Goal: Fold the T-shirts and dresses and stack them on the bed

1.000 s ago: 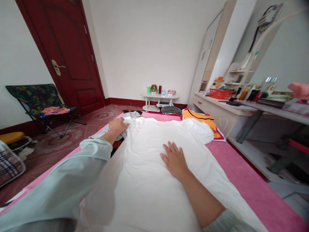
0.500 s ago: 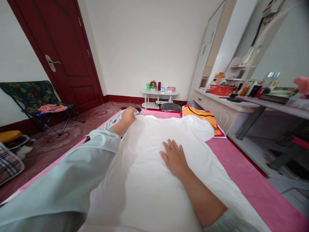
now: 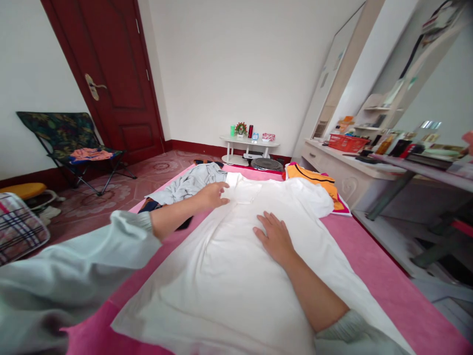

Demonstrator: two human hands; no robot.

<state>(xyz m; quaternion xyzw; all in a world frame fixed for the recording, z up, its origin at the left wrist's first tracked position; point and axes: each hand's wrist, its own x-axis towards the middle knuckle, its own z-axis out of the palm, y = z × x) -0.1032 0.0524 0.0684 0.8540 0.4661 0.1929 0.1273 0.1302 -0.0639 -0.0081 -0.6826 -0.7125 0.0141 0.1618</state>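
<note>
A white T-shirt (image 3: 229,276) lies spread on a pink bed (image 3: 373,271). Its left sleeve is folded inward over the chest. My left hand (image 3: 213,195) rests at that folded sleeve's edge, fingers closed on the cloth. My right hand (image 3: 275,237) lies flat on the middle of the shirt, fingers stretched out and pressing it down. A grey garment (image 3: 192,182) lies beyond my left hand, and an orange garment (image 3: 312,177) lies at the far right of the bed.
A folding chair (image 3: 62,143) with an orange cloth stands by the dark red door (image 3: 111,79). A small white table (image 3: 251,148) stands at the far wall. A dresser (image 3: 340,167) with a red basket lines the right side.
My left hand has pulled the shirt's left sleeve from the far left edge inward onto the chest. My right hand has stayed flat on the shirt.
</note>
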